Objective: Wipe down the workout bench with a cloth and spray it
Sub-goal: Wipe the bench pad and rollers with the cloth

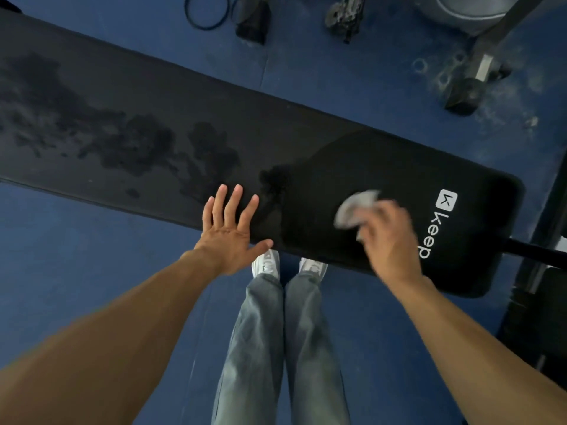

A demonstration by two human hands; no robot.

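A small, crumpled pale grey cloth (356,207) sits bunched in the person's right hand (389,240), pressed on the right end of a black padded workout bench (337,167). This long worktop runs slantwise across the head view. The right fingers curl round the cloth and grip it, though the hand is blurred. The cloth looks soft, light and floppy, so it is probably best held wadded in the palm as it is now. The padded cover looks smooth and probably slick where wet.

The left hand (228,231) lies palm down on the near edge of the worktop, fingers straight and spread, holding nothing. Dark damp blotches (132,145) mottle the left stretch, which looks not yet wiped. Just right of the cloth, white lettering (429,231) reads "Keep" beneath a square logo.

Below are pale jeans (276,332), white shoes (267,265) and a blue floor (76,256). At the far side are a cable loop (205,13) and a metal frame foot (478,75). No spray bottle is in view.
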